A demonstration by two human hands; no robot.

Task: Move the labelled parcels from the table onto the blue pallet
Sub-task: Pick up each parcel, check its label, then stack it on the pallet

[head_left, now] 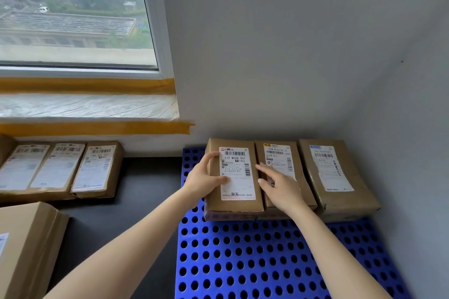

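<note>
Three labelled cardboard parcels are seen in a row along the far edge of the blue perforated pallet, against the wall. The left parcel lies label up, touching the middle parcel; the right parcel lies just beside the middle one. The left hand is curled round the left edge of the left parcel, thumb on its label and fingers over the far left corner. The right hand is held with fingers extended and spread, resting at the seam between the left and middle parcels. On the dark desk to the left, a row of labelled parcels lies under the window. A larger cardboard box is seen at the near left.
</note>
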